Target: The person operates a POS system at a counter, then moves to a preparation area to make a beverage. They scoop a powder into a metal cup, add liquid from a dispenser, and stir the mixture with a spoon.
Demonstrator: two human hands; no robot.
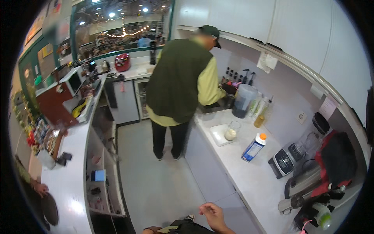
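My right hand (pixel 214 217) hangs at the bottom of the view, in front of the lower cabinets. Its fingers are loosely bent and I see nothing in it. Of my left arm only a small skin-coloured patch shows at the bottom edge, and its fingers are hidden. On the right-hand white counter (pixel 233 163), a glass (pixel 231 132) with a pale filling stands on a white kitchen scale (pixel 217 136). A blue and white carton (pixel 253 147) with an orange cap stands nearby. Farther right is a blender base (pixel 282 162).
A co-worker (pixel 181 79) in a dark vest stands at the sink. Nearby are a lidded plastic pitcher (pixel 244 101) and syrup bottles (pixel 259 118). Another person's hand (pixel 41 188) rests on the left counter (pixel 70 163), by a round dark tray (pixel 50 209). Grey floor (pixel 155 181) runs between the counters.
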